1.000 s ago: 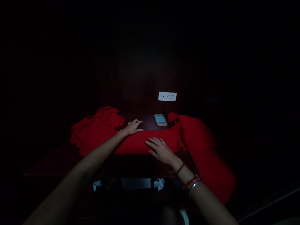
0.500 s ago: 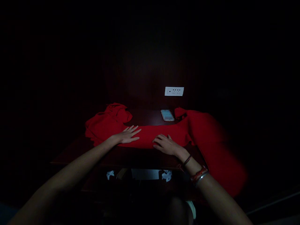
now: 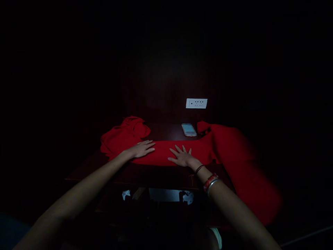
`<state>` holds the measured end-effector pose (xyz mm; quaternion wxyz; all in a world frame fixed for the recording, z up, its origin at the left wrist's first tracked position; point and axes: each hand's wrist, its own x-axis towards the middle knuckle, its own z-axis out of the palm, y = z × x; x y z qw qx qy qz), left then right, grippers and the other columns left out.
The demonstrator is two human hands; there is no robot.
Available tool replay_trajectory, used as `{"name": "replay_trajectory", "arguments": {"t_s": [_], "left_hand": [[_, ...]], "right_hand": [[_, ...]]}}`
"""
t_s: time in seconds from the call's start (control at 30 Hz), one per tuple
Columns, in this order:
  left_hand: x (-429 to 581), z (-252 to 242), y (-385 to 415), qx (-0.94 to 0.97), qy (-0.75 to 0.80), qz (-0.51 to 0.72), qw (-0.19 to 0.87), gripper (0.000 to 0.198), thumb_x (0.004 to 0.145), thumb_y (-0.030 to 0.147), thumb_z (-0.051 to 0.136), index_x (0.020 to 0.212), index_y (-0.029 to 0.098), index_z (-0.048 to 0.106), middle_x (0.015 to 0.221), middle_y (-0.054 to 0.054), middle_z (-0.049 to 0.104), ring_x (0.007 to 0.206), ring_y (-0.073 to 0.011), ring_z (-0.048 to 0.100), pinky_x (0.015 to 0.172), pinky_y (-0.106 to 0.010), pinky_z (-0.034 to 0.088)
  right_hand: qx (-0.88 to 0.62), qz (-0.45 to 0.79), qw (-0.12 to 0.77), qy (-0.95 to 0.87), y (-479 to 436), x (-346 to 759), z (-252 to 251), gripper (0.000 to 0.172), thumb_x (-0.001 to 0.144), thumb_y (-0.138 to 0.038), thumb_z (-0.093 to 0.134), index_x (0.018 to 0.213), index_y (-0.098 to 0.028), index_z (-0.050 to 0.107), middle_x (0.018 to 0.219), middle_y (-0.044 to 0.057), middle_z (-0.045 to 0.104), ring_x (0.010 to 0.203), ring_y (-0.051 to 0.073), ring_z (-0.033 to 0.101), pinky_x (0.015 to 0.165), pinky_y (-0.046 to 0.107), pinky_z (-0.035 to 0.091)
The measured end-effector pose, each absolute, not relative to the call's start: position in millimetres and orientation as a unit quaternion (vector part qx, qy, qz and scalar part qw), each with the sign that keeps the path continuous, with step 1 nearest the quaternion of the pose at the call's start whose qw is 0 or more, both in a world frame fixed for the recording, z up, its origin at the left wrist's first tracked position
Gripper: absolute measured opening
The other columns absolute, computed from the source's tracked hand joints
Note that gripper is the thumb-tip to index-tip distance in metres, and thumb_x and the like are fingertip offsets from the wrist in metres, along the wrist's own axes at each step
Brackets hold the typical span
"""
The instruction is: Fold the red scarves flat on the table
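A long red cloth (image 3: 161, 152) stretches across a dark wooden table, bunched in a heap at its left end and draped over the table's right side. My left hand (image 3: 142, 149) rests flat on the left of the smooth middle strip, fingers pointing right. On the same strip, farther right, my right hand (image 3: 181, 157) lies palm down with its fingers spread. Neither hand grips the fabric. Bracelets circle my right wrist.
Behind the strip lies a phone (image 3: 189, 130) with a blurred screen. A white socket panel (image 3: 196, 103) is on the dark wall above. Below the front edge of the tabletop (image 3: 156, 175), crumpled white pieces (image 3: 126, 194) sit on a shelf. The surroundings are very dark.
My right hand has spread its fingers out flat on the red cloth. My left hand's fingers have drawn closer together. The whole view has shifted slightly.
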<state>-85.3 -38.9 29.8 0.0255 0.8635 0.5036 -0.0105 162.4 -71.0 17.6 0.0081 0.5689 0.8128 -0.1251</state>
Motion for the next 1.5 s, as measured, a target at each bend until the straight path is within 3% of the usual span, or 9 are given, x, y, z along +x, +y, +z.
{"name": "replay_trajectory", "arguments": {"t_s": [0.3,0.47,0.67,0.83,0.93,1.03,1.17,1.3,1.5], "left_hand": [[-99.9,73.5,13.7,0.825,0.541,-0.111,0.117,0.033,0.063,0.023,0.053,0.094,0.013,0.059,0.091,-0.006,0.061,0.084,-0.0196,0.053,0.072,-0.024,0.04],[-96.1,94.9,5.1,0.849,0.502,0.017,0.165,0.028,0.072,0.036,0.046,0.09,0.017,0.055,0.093,-0.001,0.056,0.086,-0.0152,0.049,0.071,-0.019,0.036],[-91.3,98.2,-4.9,0.858,0.45,0.027,0.247,0.024,0.064,0.037,0.056,0.072,0.016,0.047,0.069,0.004,0.046,0.069,-0.0109,0.044,0.06,-0.017,0.033],[-85.9,105.2,-12.5,0.878,0.41,0.056,0.242,0.022,0.069,0.036,0.051,0.074,0.016,0.044,0.072,0.002,0.044,0.068,-0.0102,0.042,0.06,-0.017,0.033],[-91.2,108.0,-13.7,0.883,0.421,0.049,0.204,0.024,0.072,0.038,0.046,0.081,0.016,0.045,0.078,0.001,0.047,0.072,-0.0111,0.042,0.063,-0.018,0.034],[-107.4,108.9,-9.9,0.883,0.447,0.02,0.14,0.03,0.071,0.041,0.049,0.09,0.017,0.047,0.085,0.0,0.05,0.075,-0.0122,0.045,0.066,-0.019,0.034],[-138.4,114.8,-4.3,0.851,0.513,-0.081,0.072,0.031,0.068,0.043,0.052,0.087,0.018,0.053,0.08,0.0,0.056,0.072,-0.0137,0.048,0.062,-0.019,0.034],[-159.3,128.9,-5.9,0.841,0.536,-0.07,0.012,0.033,0.081,0.037,0.031,0.078,0.016,0.056,0.076,-0.002,0.058,0.069,-0.0137,0.051,0.061,-0.02,0.035],[-130.7,113.9,-30.3,0.798,0.571,-0.042,-0.188,0.038,0.079,0.033,0.039,0.113,0.019,0.045,0.109,-0.011,0.051,0.096,-0.0239,0.048,0.082,-0.035,0.033]], "right_hand": [[0.514,-0.097,-0.044,0.851,-52.2,134.8,16.1,0.062,0.075,-0.064,0.018,0.129,-0.035,0.021,0.139,0.002,0.013,0.123,0.035,0.005,0.089,0.063,0.004],[0.519,-0.09,-0.051,0.848,-55.7,136.0,7.8,0.057,0.076,-0.063,0.019,0.127,-0.039,0.023,0.138,0.002,0.017,0.123,0.036,0.009,0.088,0.064,0.005],[0.506,-0.061,-0.199,0.837,-38.0,132.0,24.3,0.057,0.08,-0.039,0.038,0.131,-0.024,0.018,0.136,0.007,0.021,0.124,0.024,0.011,0.094,0.055,0.011],[0.449,-0.124,-0.127,0.876,-6.0,118.9,47.4,0.06,0.075,-0.031,0.05,0.129,-0.024,0.025,0.132,0.008,0.032,0.121,0.023,0.023,0.094,0.049,0.018],[0.427,-0.124,-0.069,0.893,8.4,119.4,54.0,0.038,0.074,-0.026,0.052,0.111,-0.021,0.051,0.112,0.006,0.054,0.101,0.019,0.049,0.085,0.031,0.034],[0.436,-0.105,-0.058,0.892,17.5,129.0,54.3,0.022,0.075,-0.025,0.05,0.094,-0.018,0.061,0.094,0.005,0.062,0.084,0.015,0.056,0.071,0.022,0.039],[0.465,-0.059,-0.086,0.879,19.2,144.2,46.0,0.021,0.079,-0.028,0.045,0.091,-0.017,0.06,0.092,0.007,0.062,0.085,0.016,0.055,0.071,0.023,0.038],[0.49,-0.015,-0.113,0.864,9.2,147.1,29.6,0.024,0.083,-0.024,0.038,0.096,-0.016,0.056,0.097,0.009,0.058,0.091,0.018,0.052,0.076,0.026,0.037],[0.54,0.054,-0.204,0.815,-12.0,138.1,25.9,0.04,0.083,-0.022,0.033,0.122,-0.016,0.036,0.121,0.013,0.041,0.112,0.022,0.033,0.094,0.039,0.021]]}}
